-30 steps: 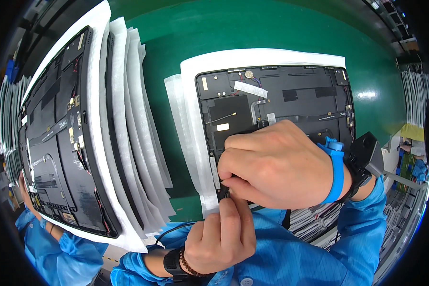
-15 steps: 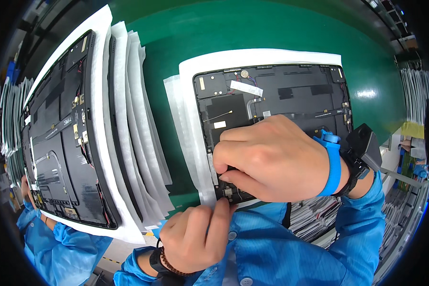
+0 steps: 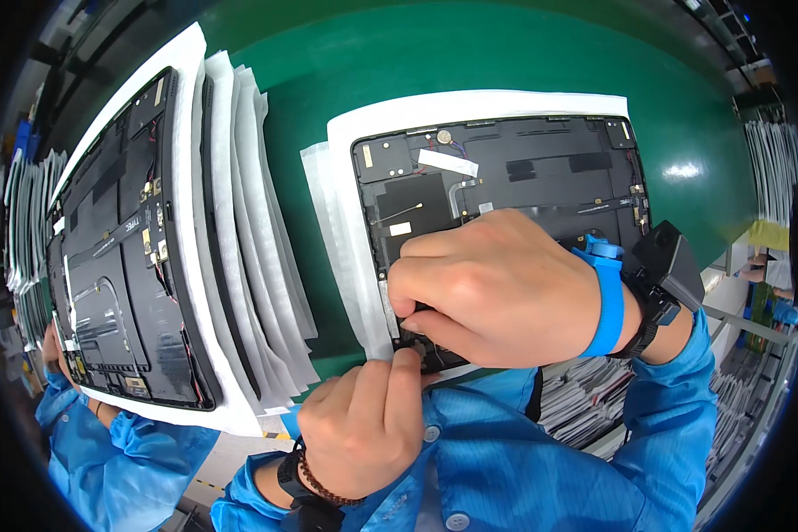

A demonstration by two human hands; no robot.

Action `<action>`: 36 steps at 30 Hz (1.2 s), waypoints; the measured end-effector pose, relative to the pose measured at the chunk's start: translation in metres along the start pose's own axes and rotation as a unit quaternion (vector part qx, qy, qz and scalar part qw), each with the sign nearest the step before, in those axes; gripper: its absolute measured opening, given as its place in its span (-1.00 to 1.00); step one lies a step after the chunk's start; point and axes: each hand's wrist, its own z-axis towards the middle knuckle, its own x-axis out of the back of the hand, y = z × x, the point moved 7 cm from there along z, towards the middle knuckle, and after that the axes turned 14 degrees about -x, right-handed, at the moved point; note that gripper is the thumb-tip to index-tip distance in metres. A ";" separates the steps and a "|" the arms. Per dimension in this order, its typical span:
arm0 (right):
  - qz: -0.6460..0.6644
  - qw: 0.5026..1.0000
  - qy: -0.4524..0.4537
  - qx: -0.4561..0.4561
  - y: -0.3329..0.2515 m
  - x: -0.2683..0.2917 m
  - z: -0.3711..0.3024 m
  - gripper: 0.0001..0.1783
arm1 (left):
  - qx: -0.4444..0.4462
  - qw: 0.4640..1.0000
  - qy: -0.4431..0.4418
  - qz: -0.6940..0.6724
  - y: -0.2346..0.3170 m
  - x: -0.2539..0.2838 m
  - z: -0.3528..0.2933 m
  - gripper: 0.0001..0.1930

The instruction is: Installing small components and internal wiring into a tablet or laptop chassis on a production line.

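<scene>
A black tablet back shell [image 3: 541, 146] lies inside-up on a white sheet [image 3: 479, 102], with thin cables, tape pieces and small metal parts across it. My right hand [image 3: 505, 288], with a blue wrist strap [image 3: 610, 301], is closed over the shell's near left part. Its thumb and forefinger pinch together there; what lies between them is hidden. At the near left corner, my left hand [image 3: 359, 421] has its fingers curled, the index fingertip touching the shell's edge. Its thumb is mostly hidden, and I cannot see what is under the fingertips.
To the left stands a stack of similar shells [image 3: 115, 257] with white sheets [image 3: 257, 239] between them. Beside it, a co-worker's blue sleeve [image 3: 124, 461] shows. Below the green table [image 3: 372, 58] are stacked sheets [image 3: 585, 399]; a rack [image 3: 776, 173] holds more at the right.
The shell and both hands appear slightly higher and further left, while the stack appears slightly lower. My left fingertip now covers the small metal part by the corner.
</scene>
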 end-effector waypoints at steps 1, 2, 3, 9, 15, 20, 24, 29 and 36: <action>0.000 1.000 0.000 0.000 0.001 0.000 0.000 -0.85 | -0.002 1.000 0.000 0.001 -0.001 0.002 0.000 -0.75; 0.000 1.000 0.002 -0.001 0.000 0.000 0.000 -0.85 | -0.025 1.000 0.002 -0.006 -0.002 0.005 -0.001 -0.71; 0.023 1.000 0.016 0.011 -0.002 0.003 0.000 -0.85 | -0.048 0.999 0.005 -0.013 -0.002 0.008 -0.002 -0.67; 0.045 0.998 0.030 0.023 -0.004 0.005 0.000 -0.82 | -0.078 0.995 -0.034 0.053 -0.002 0.015 -0.004 -0.47; 0.040 0.999 0.029 0.023 -0.003 0.004 0.000 -0.81 | -0.115 0.985 -0.106 0.073 -0.005 0.020 0.006 -0.54; 0.042 0.999 0.028 0.014 -0.001 0.004 -0.001 -0.80 | -0.102 0.989 -0.090 0.053 -0.005 0.016 0.002 -0.52; 0.019 1.000 0.019 0.009 0.002 -0.001 -0.001 -0.89 | -0.098 0.992 -0.072 0.043 -0.007 0.016 -0.001 -0.47; 0.039 0.999 0.030 0.022 -0.003 0.004 0.000 -0.81 | -0.106 0.991 -0.064 0.053 -0.011 0.012 -0.005 -0.53; 0.048 0.999 0.023 0.012 -0.003 0.005 0.000 -0.83 | -0.071 0.995 -0.061 -0.020 -0.013 0.013 0.003 -0.49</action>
